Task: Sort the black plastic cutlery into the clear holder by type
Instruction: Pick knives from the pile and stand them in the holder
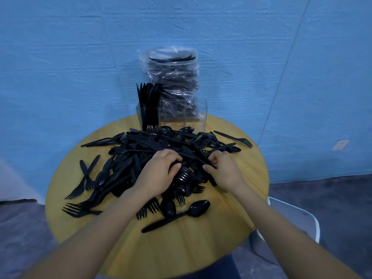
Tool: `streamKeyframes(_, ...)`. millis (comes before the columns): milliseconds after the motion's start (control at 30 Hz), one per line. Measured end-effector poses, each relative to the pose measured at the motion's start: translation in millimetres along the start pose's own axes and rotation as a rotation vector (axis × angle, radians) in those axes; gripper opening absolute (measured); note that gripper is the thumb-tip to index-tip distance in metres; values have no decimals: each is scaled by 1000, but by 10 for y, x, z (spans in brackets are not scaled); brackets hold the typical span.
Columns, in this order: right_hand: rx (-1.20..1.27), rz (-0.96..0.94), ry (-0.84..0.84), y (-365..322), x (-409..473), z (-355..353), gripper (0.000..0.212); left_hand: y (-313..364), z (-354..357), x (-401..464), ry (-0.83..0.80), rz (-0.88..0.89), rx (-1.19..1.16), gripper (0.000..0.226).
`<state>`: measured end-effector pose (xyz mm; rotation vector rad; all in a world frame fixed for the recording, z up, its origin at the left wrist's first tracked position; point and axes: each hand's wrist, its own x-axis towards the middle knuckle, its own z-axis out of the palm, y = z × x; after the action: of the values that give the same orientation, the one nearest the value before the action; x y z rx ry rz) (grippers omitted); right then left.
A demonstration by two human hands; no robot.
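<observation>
Mid-sort: both hands dig in the pile of black plastic cutlery (153,158) at the round wooden table's (231,214) middle, left hand (159,168) gripping pieces, right hand (221,168) pinching a black knife (198,154), probably bound for the clear holder (173,113) at the far edge.

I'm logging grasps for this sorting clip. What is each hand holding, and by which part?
Right hand pinches a black knife near its handle end. Left hand curls into the cutlery pile; which piece it grips cannot be told.
</observation>
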<state>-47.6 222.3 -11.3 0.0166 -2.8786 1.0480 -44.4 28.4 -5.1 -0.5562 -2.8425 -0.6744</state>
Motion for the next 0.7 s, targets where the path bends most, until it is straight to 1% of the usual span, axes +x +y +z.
streamKeyframes(133,-22,14,-47,-43,39,0,14,-9,15,2,12,5,1,30)
streamKeyframes(167,-37,14,-61,-51,50,-1,13,-14,16,5,11,5,-4,29)
streamKeyframes(300,-72,25,-67,-52,92,-19,13,-29,-4,29,14,18,-37,27)
streamKeyframes(433,27,36,-17,10,136,-112,29,-23,-37,118,77,19,-90,25)
streamKeyframes(600,129,67,30,102,217,-245,19,14,-65,388,150,4,-111,23)
streamKeyframes(700,205,116,69,167,250,-243,16,14,-45,618,168,-78,-45,25)
